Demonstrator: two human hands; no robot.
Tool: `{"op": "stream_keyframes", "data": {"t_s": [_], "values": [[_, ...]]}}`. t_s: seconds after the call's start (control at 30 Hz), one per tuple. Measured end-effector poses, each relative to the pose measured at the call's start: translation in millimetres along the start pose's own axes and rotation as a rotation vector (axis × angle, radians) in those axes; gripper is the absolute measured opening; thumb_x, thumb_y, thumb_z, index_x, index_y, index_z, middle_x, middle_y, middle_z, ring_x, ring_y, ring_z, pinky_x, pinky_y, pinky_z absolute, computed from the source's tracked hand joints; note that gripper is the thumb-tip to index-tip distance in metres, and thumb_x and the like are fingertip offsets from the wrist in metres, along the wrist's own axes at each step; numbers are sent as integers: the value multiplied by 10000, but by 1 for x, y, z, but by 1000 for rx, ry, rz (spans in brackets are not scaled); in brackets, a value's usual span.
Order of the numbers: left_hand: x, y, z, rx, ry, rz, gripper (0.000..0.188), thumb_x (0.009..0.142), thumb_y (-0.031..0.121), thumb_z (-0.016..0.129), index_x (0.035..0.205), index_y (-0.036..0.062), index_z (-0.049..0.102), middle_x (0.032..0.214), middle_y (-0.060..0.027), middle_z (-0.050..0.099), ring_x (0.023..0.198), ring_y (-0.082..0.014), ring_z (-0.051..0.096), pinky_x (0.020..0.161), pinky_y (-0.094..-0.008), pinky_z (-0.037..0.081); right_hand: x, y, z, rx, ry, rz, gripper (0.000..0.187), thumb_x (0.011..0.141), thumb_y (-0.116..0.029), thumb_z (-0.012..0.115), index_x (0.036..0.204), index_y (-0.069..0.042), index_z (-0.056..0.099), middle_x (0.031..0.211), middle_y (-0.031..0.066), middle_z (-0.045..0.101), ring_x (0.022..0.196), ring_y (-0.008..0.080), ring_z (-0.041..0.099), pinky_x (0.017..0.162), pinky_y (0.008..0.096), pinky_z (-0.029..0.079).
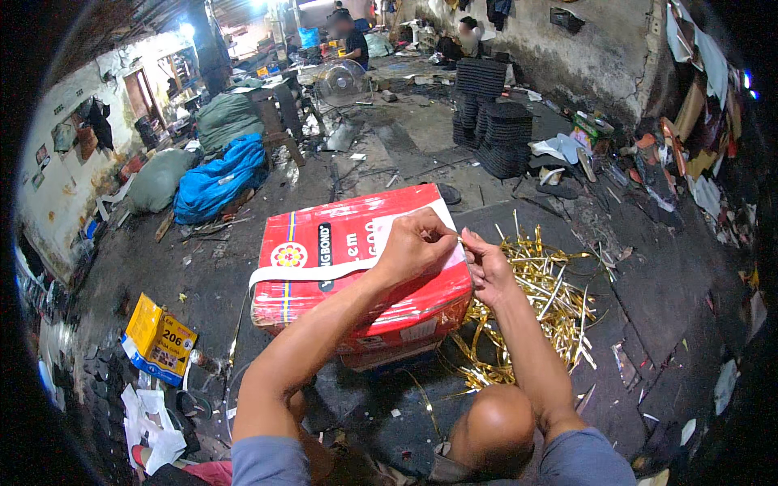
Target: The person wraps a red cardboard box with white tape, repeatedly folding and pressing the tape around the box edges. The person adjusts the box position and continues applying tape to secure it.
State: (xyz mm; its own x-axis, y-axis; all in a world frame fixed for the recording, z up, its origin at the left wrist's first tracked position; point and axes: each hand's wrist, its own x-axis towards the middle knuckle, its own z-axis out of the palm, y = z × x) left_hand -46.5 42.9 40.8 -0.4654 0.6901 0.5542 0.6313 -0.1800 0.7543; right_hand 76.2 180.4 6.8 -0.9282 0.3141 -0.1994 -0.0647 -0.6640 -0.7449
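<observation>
A red cardboard box [389, 320] stands in front of my knees, its top wrapped in shiny clear film. Across that top lies a white strap [316, 270], looped over the left edge and running under my left hand. My left hand [420, 243] is closed in a pinch above the box's right part. Close beside it, at the right edge, my right hand [489, 269] has thumb and fingers pinched together. The fingertips of both hands almost meet around something small and pale that I cannot make out. A heap of gold strips [539, 304] lies on the floor right of the box.
A yellow and blue carton [160, 338] and white scraps [152, 423] lie at the left. Farther off are a blue bundle [220, 180], green sacks [231, 121], a fan [340, 81] and stacked black sheets [504, 139]. Two people sit at the back. Scraps line the right wall.
</observation>
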Motion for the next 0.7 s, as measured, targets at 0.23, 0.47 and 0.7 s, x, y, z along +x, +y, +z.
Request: {"op": "stream_keyframes", "data": {"t_s": [0.23, 0.47, 0.7], "values": [[3, -3, 6, -64, 19, -31, 103, 856, 27, 721, 769, -28, 719, 758, -66, 658, 685, -113, 613, 599, -296, 480, 21, -46, 13, -827, 230, -249, 560, 965, -627, 609, 907, -75, 682, 772, 83, 697, 583, 226, 647, 536, 380, 499], [1, -3, 0, 12, -14, -49, 72, 852, 21, 729, 793, -17, 742, 794, -66, 677, 703, -108, 639, 606, -284, 503, 51, -29, 17, -1309, 442, -488, 361, 969, -304, 673, 851, 34, 721, 874, 275, 718, 865, 436, 714, 760, 491, 527], [-1, -13, -1, -28, 3, -78, 69, 831, 57, 770, 805, -6, 756, 797, -69, 723, 712, -117, 676, 647, -273, 537, 66, 14, -14, -1071, 378, -594, 392, 982, -297, 658, 813, 55, 697, 767, 257, 690, 681, 344, 664, 673, 477, 483]]}}
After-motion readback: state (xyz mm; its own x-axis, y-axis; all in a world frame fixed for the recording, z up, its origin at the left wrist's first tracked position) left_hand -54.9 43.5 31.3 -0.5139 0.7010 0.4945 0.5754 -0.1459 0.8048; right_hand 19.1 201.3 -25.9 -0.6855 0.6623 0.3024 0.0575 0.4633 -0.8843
